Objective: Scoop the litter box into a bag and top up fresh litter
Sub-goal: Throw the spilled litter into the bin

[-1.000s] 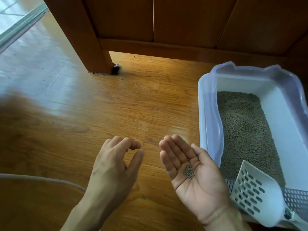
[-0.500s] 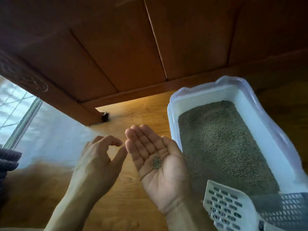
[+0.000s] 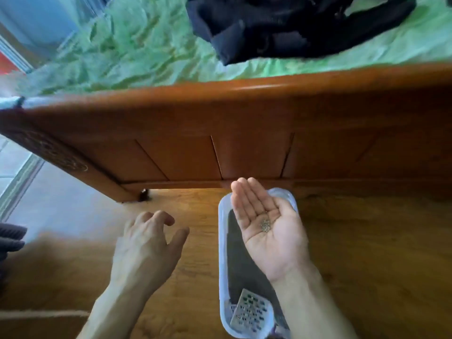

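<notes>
My right hand (image 3: 266,228) is held palm up, fingers straight, above the litter box (image 3: 223,243). A small pile of grey litter grains (image 3: 265,225) lies in the palm. The box is pale blue-white plastic on the wooden floor, with dark grey litter (image 3: 238,263) inside; my forearm hides much of it. A white slotted scoop (image 3: 249,311) rests at the box's near end. My left hand (image 3: 146,248) hovers palm down over the floor left of the box, fingers loosely curled and holding nothing.
A wooden bed frame (image 3: 220,133) stands right behind the box, with a green sheet (image 3: 122,50) and a black bag (image 3: 293,25) on top. A bed leg (image 3: 127,194) meets the floor at the left. Bright glass doors (image 3: 14,182) are far left.
The view has lifted, so the bed top now shows and the box looks smaller and lower. My right hand with the grains has moved over the box. My left hand stays beside it.
</notes>
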A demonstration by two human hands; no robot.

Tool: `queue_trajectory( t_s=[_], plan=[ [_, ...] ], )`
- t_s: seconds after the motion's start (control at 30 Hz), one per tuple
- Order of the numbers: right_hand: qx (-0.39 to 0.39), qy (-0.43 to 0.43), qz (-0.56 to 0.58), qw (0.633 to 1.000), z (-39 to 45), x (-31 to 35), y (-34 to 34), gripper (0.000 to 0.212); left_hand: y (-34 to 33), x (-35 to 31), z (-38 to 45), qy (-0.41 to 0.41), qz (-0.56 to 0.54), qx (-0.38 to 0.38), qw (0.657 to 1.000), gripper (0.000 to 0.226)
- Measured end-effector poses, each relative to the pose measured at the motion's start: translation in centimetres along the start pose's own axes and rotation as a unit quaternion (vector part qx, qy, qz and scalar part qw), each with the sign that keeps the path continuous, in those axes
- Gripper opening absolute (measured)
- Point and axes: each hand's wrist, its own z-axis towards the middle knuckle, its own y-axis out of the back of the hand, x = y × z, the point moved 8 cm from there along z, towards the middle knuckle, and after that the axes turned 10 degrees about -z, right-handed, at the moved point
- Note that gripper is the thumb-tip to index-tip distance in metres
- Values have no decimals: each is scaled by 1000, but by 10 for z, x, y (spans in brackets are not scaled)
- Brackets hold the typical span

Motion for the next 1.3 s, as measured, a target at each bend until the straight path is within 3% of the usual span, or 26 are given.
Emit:
queue_trajectory(
  t_s=[0.27,0.43,0.6,0.87,1.23,1.3],
  plan=[
    [-49,50,1,998,-183,147,-140,54,185,-136,-71,12,-48,42,998,42],
    [-57,103,23,993,-315,245,-226,53,319,-239,-111,3,-104,35,994,29],
    [-38,168,12,985,-420,331,-299,51,418,-351,-146,-64,-98,38,992,28],
    [-40,267,28,962,-522,387,-312,52,440,-472,-192,-216,-139,69,964,37],
    [-212,300,50,929,-638,380,-231,31,385,-563,-284,-377,-169,191,890,36],
    [-227,301,33,926,-663,382,-214,38,378,-584,-309,-413,-157,212,872,37]
  ],
)
